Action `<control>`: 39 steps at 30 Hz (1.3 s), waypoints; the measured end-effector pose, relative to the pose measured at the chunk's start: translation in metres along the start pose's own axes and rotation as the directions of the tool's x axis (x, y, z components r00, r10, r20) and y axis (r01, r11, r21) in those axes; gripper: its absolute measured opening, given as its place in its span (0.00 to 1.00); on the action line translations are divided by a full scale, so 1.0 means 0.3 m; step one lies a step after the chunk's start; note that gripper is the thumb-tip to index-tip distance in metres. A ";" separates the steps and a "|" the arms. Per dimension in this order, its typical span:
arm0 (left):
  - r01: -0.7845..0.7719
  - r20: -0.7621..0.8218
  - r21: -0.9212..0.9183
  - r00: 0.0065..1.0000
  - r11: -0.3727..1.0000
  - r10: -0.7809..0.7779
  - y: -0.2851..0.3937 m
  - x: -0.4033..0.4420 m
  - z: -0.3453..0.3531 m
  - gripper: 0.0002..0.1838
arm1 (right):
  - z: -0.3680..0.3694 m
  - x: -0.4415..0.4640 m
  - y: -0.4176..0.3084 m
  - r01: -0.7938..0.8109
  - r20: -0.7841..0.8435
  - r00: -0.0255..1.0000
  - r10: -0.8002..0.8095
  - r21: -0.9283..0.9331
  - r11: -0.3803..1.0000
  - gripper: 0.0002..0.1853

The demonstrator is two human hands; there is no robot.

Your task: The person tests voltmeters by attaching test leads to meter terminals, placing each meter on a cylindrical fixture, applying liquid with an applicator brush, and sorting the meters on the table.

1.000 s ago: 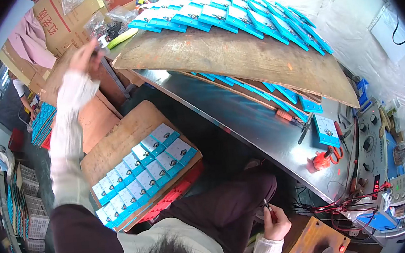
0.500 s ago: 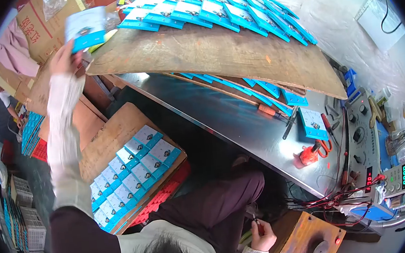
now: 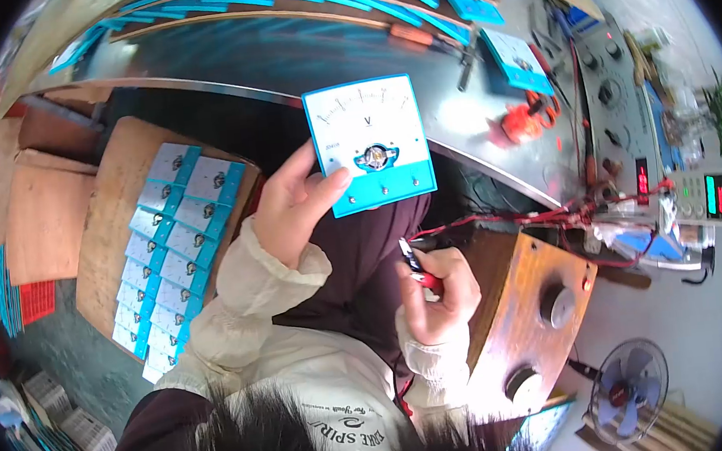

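Note:
My left hand grips a blue and white panel voltmeter by its lower left corner, thumb on the front. The meter faces me upright, showing a scale marked V and an open round cutout with the movement inside. Lower and to the right, my right hand is closed round a small black-and-red probe, its tip pointing up and left. The probe is apart from the meter. A red wire passes close to its tip; whether they join I cannot tell.
Rows of similar meters lie on a board at left. Stacked boards with meters stand on the metal bench. Another meter, a red bottle and a power supply are at right. A wooden box with knobs sits beside my right hand.
My left hand has brought a meter from the upper left, near the stacked boards, to in front of me. My right hand has risen with the probe. The view has shifted.

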State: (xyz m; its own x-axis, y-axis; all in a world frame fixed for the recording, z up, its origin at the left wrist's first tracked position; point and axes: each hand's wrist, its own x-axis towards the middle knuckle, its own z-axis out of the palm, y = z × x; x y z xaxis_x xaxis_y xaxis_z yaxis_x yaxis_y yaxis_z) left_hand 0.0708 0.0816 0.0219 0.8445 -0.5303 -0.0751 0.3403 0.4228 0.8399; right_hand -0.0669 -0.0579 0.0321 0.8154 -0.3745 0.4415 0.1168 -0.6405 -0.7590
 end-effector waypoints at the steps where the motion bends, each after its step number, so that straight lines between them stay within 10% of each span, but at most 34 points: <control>1: 0.022 0.014 0.046 1.000 0.999 -0.023 -0.022 0.002 0.014 0.28 | 0.005 0.005 -0.014 0.019 0.007 1.000 -0.019 0.002 1.000 0.12; 11: 0.077 0.108 0.121 0.990 0.990 -0.090 -0.098 -0.025 0.062 0.28 | 0.059 -0.038 0.014 -0.125 0.007 0.992 0.125 -0.028 0.992 0.16; 17: 0.145 0.081 0.090 0.985 0.985 -0.153 -0.110 -0.002 0.044 0.26 | 0.041 -0.073 0.025 -0.372 -0.158 0.843 0.514 0.518 0.771 0.17; 28: 0.127 0.090 0.180 0.985 0.975 -0.145 -0.138 0.009 0.070 0.27 | -0.027 -0.035 0.101 -0.247 -0.098 0.964 0.246 -0.002 0.969 0.09; 32: 0.119 0.099 0.154 0.986 0.981 -0.135 -0.134 0.004 0.110 0.27 | -0.011 -0.024 0.079 -0.454 -0.117 0.878 0.463 0.096 0.886 0.10; 39: 0.166 0.108 0.129 0.978 0.978 -0.180 -0.149 0.007 0.122 0.27 | -0.023 -0.061 0.103 -0.322 -0.170 0.922 0.347 0.160 0.933 0.18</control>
State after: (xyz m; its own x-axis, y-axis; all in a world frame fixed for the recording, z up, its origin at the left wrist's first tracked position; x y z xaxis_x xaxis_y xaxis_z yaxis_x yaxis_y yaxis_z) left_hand 0.0422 0.0347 0.0039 0.7197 -0.6739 -0.1668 0.4196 0.2309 0.8779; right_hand -0.0820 -0.0754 0.0039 0.6959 -0.6820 0.2250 -0.0628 -0.3698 -0.9270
